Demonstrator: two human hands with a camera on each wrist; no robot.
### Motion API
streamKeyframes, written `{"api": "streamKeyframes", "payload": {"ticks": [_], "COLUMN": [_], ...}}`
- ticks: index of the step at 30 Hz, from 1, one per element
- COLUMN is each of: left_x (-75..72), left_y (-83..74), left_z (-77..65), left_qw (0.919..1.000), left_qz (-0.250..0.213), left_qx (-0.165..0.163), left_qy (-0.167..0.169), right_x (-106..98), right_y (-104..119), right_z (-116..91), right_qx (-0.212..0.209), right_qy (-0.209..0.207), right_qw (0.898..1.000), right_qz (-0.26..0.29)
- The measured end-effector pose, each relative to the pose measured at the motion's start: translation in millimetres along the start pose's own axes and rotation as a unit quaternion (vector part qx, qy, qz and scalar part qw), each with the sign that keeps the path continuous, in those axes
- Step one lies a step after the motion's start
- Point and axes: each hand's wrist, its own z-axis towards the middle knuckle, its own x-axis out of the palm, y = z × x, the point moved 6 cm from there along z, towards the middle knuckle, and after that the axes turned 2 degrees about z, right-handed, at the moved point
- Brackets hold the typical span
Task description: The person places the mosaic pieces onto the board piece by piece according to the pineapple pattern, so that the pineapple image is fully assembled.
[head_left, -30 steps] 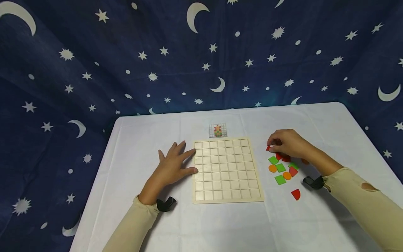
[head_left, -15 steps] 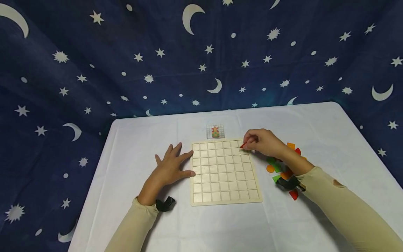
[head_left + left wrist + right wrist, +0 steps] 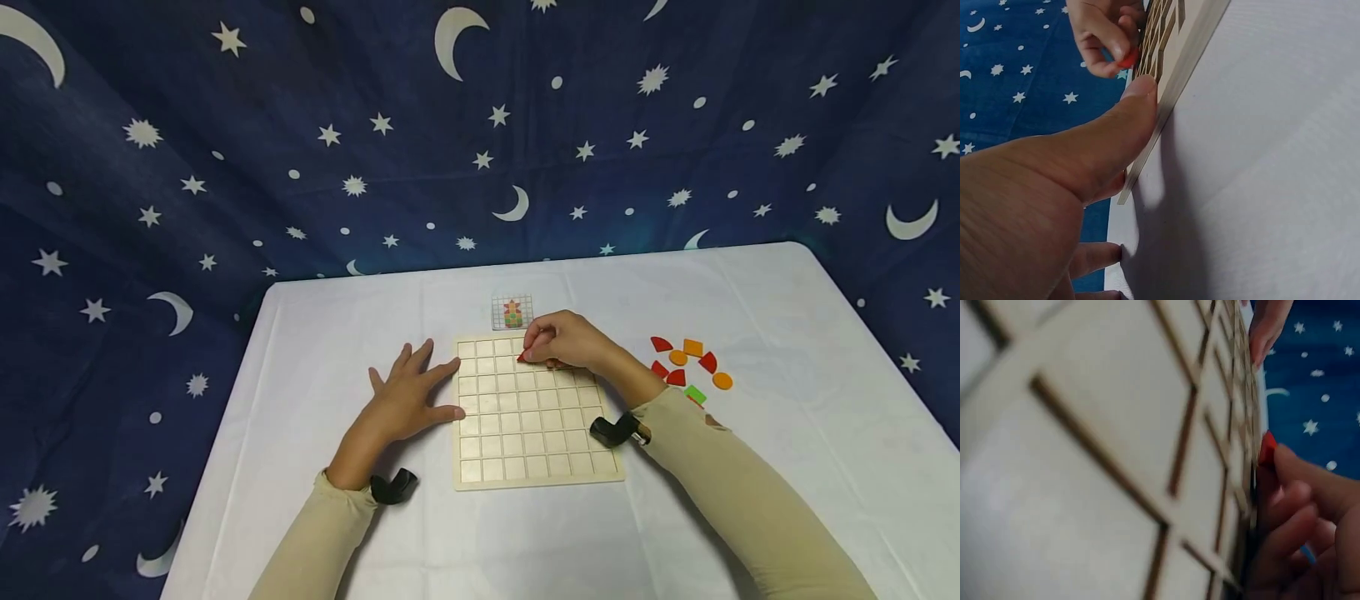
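Note:
A pale wooden grid board (image 3: 510,429) lies on the white table. My right hand (image 3: 573,343) is over its far rows, pinching a small red tile (image 3: 521,356) between thumb and fingers; in the head view the tile looks triangular. The same red tile (image 3: 1268,449) shows beside the thumb in the right wrist view. My left hand (image 3: 405,398) lies with spread fingers at the board's left edge, its thumb (image 3: 1141,87) touching the rim. A small card (image 3: 512,312) with a printed grid and coloured figure lies just beyond the board.
Right of the board lie loose tiles: several red quarter-rounds (image 3: 661,343), orange circles (image 3: 722,381), an orange square (image 3: 693,347) and a green tile (image 3: 696,393). The right sleeve (image 3: 735,492) hides part of that area. A dark blue starry cloth (image 3: 337,208) hangs behind the table.
My right hand has moved left from the loose tiles to above the board, carrying the red tile. The left hand has stayed at the board's left edge.

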Motion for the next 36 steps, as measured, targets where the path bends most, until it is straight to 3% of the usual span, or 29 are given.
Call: {"api": "streamKeyframes", "payload": {"ticks": [5,14,25,32,36], "left_x": [0.4,0.9,3.7,3.3,2.4], "left_y": [0.6,1.3,4.1,3.5,2.5], "left_z": [0.3,0.7,-1.4,-0.5,0.5], "left_qw": [1.0,0.9999,1.0,1.0,1.0], "left_qz": [0.006,0.009,0.005,0.007,0.007], "left_qx": [0.0,-0.005,-0.005,-0.002,-0.001], "left_qy": [0.001,0.002,-0.001,-0.004,-0.003], "right_x": [2.8,4.6,8.2,-1.8,-29.2], "right_y": [-6.1,-3.9,-3.2,-4.0,2.0], "right_z": [5.6,4.8,4.3,1.2,-14.2], "right_qx": [0.009,-0.019,-0.017,0.0,-0.005], "right_qy": [0.015,0.014,0.02,0.049,0.019], "right_qw": [1.0,0.998,0.997,0.999,1.0], "right_qz": [0.009,-0.054,-0.072,-0.01,0.018]}}
